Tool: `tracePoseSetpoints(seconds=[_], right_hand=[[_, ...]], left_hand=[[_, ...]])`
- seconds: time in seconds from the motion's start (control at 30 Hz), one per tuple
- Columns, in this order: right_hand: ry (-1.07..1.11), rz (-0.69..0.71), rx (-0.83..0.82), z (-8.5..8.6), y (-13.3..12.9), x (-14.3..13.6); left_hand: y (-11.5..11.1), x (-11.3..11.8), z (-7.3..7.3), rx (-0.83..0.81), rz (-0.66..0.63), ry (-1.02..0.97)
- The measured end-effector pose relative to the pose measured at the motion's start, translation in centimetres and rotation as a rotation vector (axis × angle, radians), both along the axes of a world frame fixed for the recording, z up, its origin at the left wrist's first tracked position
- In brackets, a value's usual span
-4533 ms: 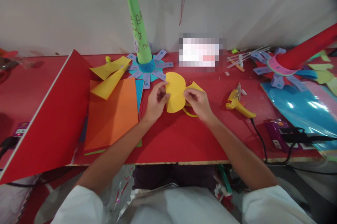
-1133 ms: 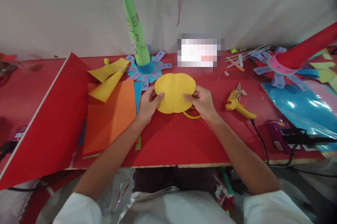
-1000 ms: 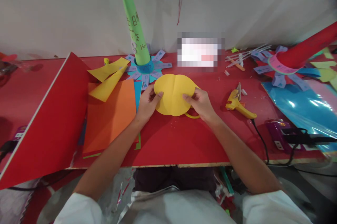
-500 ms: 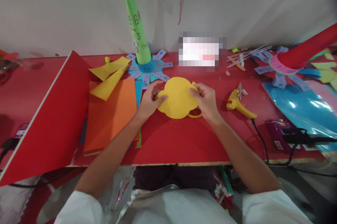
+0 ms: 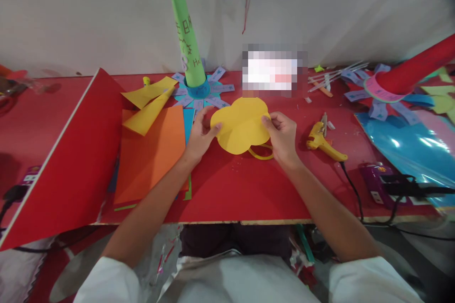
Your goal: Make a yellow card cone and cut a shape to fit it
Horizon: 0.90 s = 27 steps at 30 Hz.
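Observation:
Between my two hands is a yellow paper cutout [image 5: 240, 125] with rounded, petal-like lobes, raised a little above the red table. My left hand [image 5: 202, 138] pinches its left edge between thumb and fingers. At the right edge, my right hand [image 5: 282, 134] grips it the same way, thumb on top. Partly hidden under the cutout, a yellow scissors handle [image 5: 262, 152] lies on the table. A green paper cone [image 5: 188, 40] with handwriting and a star on top stands behind, its blue collar ringed by purple strips.
To the right lie a yellow glue gun [image 5: 324, 142] with a cord and a purple power strip [image 5: 380, 182]. On the left are orange paper sheets [image 5: 152, 156], yellow scraps [image 5: 149, 108] and a standing red board [image 5: 78, 165]. A red cone [image 5: 419, 68] leans at far right.
The yellow cutout has turned and shifted slightly away from me, uncovering more of the scissors handle. Both hands keep hold of its edges.

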State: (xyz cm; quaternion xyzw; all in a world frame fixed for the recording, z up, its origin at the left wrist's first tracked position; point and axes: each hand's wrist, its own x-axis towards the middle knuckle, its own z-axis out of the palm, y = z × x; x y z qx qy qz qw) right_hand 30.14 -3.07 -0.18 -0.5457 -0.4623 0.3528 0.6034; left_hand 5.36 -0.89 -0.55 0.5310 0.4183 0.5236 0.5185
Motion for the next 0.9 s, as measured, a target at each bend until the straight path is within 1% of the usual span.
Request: tracePoseSetpoints(seconds=[0.1, 0.17, 0.23, 0.3, 0.37, 0.47, 0.53, 0.6, 0.63, 0.77, 0.9], right_hand=[[0.034, 0.024, 0.006, -0.1, 0.1, -0.1], [0.086, 0.080, 0.026, 0.2, -0.1, -0.3], [0.150, 0.162, 0.014, 0.6, -0.3, -0.4], [0.192, 0.249, -0.055, 0.9, -0.6, -0.5], [0.202, 0.299, -0.145, 0.9, -0.7, -0.6], [0.215, 0.278, -0.216, 0.6, -0.7, -0.8], [0.236, 0.239, -0.208, 0.6, -0.7, -0.9], [0.266, 0.236, -0.205, 0.7, -0.6, -0.9], [0.291, 0.258, -0.215, 0.9, -0.6, -0.8], [0.406, 0.415, -0.281, 1.5, -0.8, -0.8], [0.432, 0.457, -0.311, 1.3, -0.9, -1.0]], left_hand=[[-0.2, 0.3, -0.2, -0.007, -0.008, -0.009], [-0.2, 0.2, -0.2, -0.002, -0.007, 0.023], [-0.2, -0.1, -0.2, 0.040, -0.011, 0.094], [-0.3, -0.3, 0.1, 0.102, -0.017, 0.169], [-0.4, -0.3, 0.3, 0.129, -0.025, 0.186], [-0.6, 0.0, 0.6, 0.106, -0.022, 0.132], [-0.8, 0.3, 0.7, 0.094, -0.019, 0.109], [-0.9, 0.6, 0.7, 0.074, -0.035, 0.082], [-0.9, 0.7, 0.7, 0.061, -0.045, 0.065], [-1.0, 0.8, 0.7, 0.001, -0.064, -0.013], [-1.0, 0.8, 0.7, -0.019, -0.024, -0.051]])
